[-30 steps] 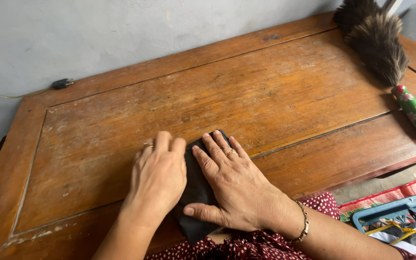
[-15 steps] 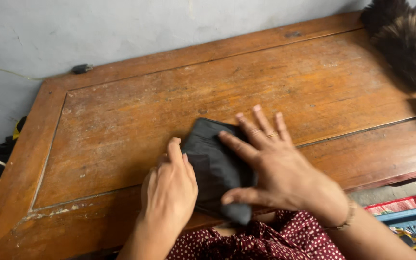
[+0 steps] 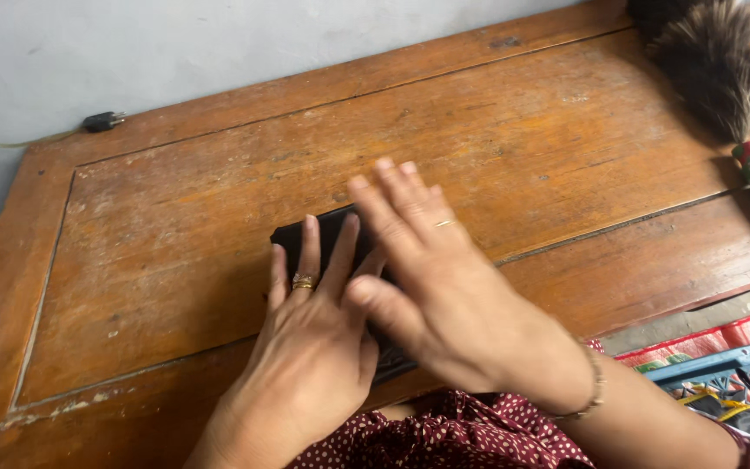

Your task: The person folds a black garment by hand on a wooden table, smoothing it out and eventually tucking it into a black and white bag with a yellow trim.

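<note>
A plug (image 3: 101, 121) lies at the far left edge of the worktop (image 3: 219, 200). The cloth (image 3: 327, 234), folded near the front edge, could be slid off or rumpled if pressed unevenly. The left hand (image 3: 310, 356) is laid flat, fingers spread, on it; the right hand (image 3: 431, 287) is held open above it, nothing gripped. A duster (image 3: 713, 65) lies far right.

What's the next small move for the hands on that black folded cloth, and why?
Probably slide the right hand outward along the black folded cloth to flatten it. The left hand already lies flat on its left part, pinning it to the wooden table, while the right hand is blurred above it, overlapping the left hand's fingers rather than pressing the cloth.
</note>
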